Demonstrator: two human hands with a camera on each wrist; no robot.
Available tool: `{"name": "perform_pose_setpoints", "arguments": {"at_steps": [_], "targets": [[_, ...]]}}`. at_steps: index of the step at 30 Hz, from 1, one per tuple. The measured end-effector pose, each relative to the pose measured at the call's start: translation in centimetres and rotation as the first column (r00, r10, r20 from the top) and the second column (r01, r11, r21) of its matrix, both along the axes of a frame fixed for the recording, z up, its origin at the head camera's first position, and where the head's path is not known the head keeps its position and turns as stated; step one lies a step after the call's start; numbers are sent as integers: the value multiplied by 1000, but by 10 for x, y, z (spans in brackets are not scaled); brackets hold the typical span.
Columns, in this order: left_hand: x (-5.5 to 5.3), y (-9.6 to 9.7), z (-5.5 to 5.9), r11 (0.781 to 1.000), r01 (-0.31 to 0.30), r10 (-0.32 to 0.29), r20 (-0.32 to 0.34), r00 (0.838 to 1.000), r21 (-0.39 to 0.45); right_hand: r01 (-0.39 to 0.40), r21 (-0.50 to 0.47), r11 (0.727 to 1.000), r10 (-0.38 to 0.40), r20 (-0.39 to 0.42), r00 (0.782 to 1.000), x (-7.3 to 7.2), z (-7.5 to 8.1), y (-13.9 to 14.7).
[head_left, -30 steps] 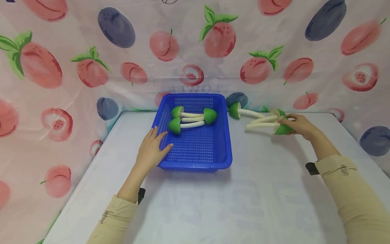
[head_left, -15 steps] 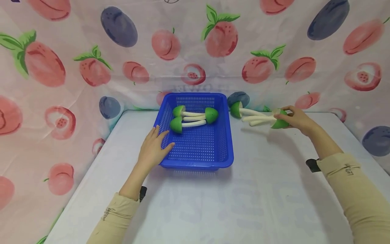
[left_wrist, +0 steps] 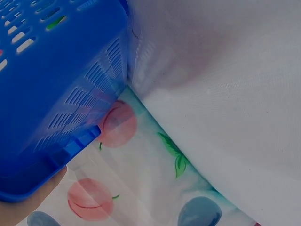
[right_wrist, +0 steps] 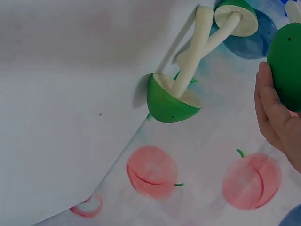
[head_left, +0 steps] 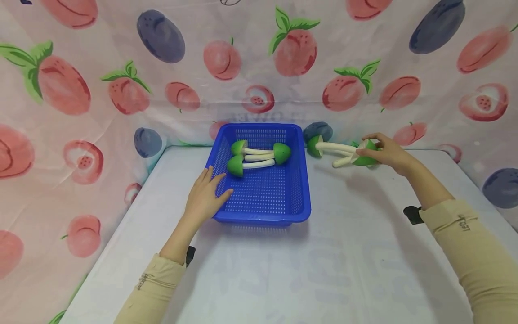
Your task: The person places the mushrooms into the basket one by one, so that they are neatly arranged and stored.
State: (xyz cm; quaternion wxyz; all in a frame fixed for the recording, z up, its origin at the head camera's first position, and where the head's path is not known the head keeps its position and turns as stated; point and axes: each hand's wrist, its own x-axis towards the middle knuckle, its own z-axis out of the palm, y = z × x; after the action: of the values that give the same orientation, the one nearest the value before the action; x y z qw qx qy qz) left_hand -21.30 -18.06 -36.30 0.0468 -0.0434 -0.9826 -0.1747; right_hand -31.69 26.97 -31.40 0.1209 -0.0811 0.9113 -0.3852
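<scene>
In the head view, my right hand (head_left: 390,155) pinches a toy mushroom by its green cap (head_left: 367,156), held above the table with its pale stem to the left. The right wrist view shows that hand's fingers (right_wrist: 277,113) against the cap (right_wrist: 284,61). Two more mushrooms lie by the table's back edge, one with its cap at the left (right_wrist: 235,19), the other with its cap (right_wrist: 171,106) below the held one. My left hand (head_left: 202,198) rests with spread fingers on the left rim of a blue plastic basket (head_left: 259,218). Several mushrooms (head_left: 259,157) lie inside it.
The white table (head_left: 323,261) meets a fruit-printed cloth (head_left: 299,90) that hangs upright behind it and down the left side. In the left wrist view, the basket's slotted wall (left_wrist: 70,89) stands close to that cloth.
My right hand has raised the mushroom from beside the other one on the table, and its stem now overlaps the left mushroom's stem in view. My left hand stays on the basket rim.
</scene>
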Motion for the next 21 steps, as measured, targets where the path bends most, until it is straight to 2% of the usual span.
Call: {"name": "perform_pose_setpoints", "arguments": {"at_steps": [8, 16, 21], "targets": [[0, 0, 0, 1000, -2, 2, 0, 1000, 1, -16, -6, 1000, 16, -30, 999, -1, 11, -13], [0, 0, -1, 1000, -5, 5, -5, 1000, 4, -60, 41, 997, 62, -54, 997, -5, 16, -23], [0, 0, 0, 1000, 2, -2, -9, 1000, 9, -66, 74, 995, 71, -65, 995, -7, 25, -29]]}}
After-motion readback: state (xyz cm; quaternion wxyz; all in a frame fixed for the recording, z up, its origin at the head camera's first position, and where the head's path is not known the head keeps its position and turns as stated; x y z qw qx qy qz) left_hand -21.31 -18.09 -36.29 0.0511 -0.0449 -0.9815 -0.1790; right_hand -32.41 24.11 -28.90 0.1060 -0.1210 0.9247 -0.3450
